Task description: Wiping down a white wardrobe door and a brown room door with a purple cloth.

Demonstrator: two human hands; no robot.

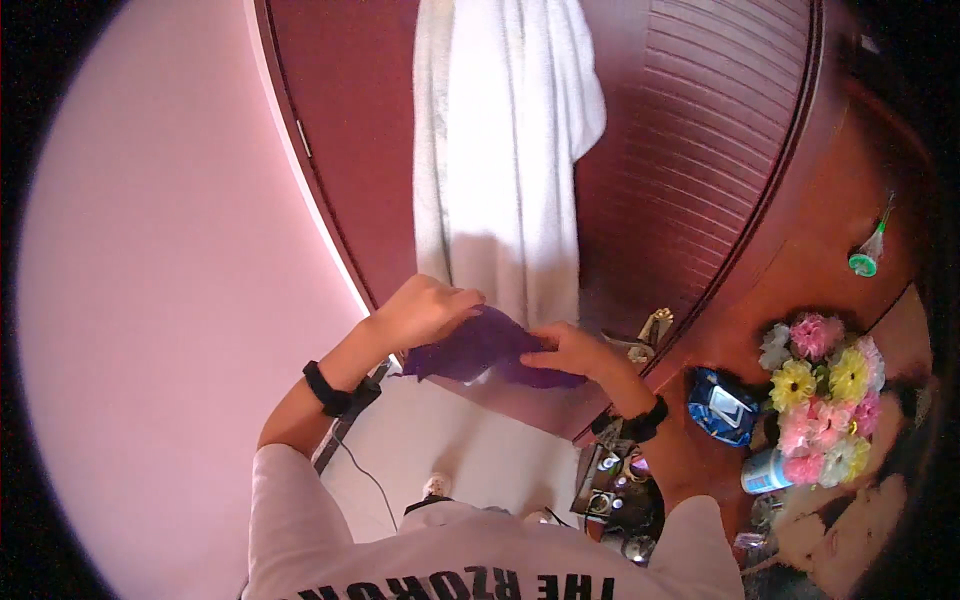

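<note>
Between my hands a purple cloth (pixel 480 345) is spread, with its lower edge hanging loose. My left hand (pixel 435 306) pinches its upper edge near the left side. At the right side my right hand (pixel 566 351) grips the cloth, thumb and fingers around a fold. A small white patch shows at the cloth's lower edge; what it is I cannot tell. Directly behind, a long white towel (pixel 510 165) hangs down the front of a dark red door (pixel 337 97). Both wrists wear black bands.
A door handle (pixel 651 336) juts out right of my right hand. Further right are artificial flowers (pixel 821 409), a blue soft pack (pixel 721 409) and a green-based object (pixel 866 255). Small items fill a dark compartment (pixel 589 495) below my right forearm. A cable (pixel 367 472) crosses the pale floor (pixel 480 442).
</note>
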